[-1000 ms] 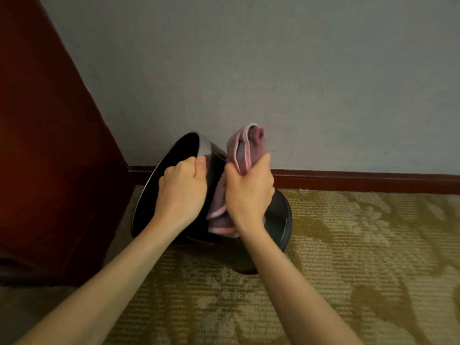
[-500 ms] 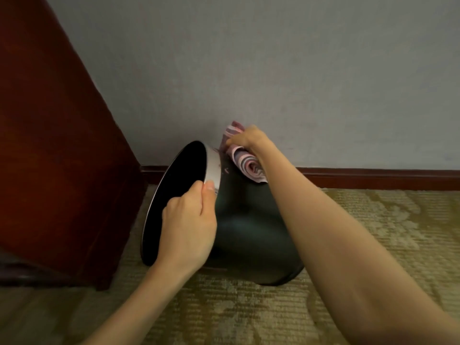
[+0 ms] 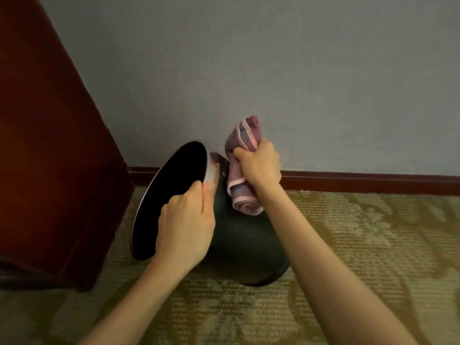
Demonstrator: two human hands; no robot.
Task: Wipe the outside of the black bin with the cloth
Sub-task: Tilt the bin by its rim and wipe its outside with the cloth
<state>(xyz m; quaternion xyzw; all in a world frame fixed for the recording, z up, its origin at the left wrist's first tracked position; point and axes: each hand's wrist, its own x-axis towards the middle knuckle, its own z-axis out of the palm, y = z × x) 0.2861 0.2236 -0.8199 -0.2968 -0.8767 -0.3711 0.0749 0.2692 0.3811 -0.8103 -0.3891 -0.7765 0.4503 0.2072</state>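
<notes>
The black bin (image 3: pixel 245 241) lies tilted on the carpet, its silver-rimmed mouth facing left toward the wooden cabinet. My left hand (image 3: pixel 185 224) grips the rim at the near side of the mouth, thumb on the outside. My right hand (image 3: pixel 258 164) grips a bunched pink cloth (image 3: pixel 242 195) and holds it against the upper outer wall of the bin, near the rim. One end of the cloth sticks up above my fist, the other hangs below it on the bin's side.
A dark red wooden cabinet (image 3: pixel 49 158) stands close on the left. The grey wall (image 3: pixel 298 70) and its dark skirting board (image 3: pixel 373 181) run just behind the bin. Patterned olive carpet (image 3: pixel 361 245) stretches to the right and toward me.
My right hand has drawn the cloth back from the far top of the bin toward me, down its upper side. My left hand keeps its hold on the rim.
</notes>
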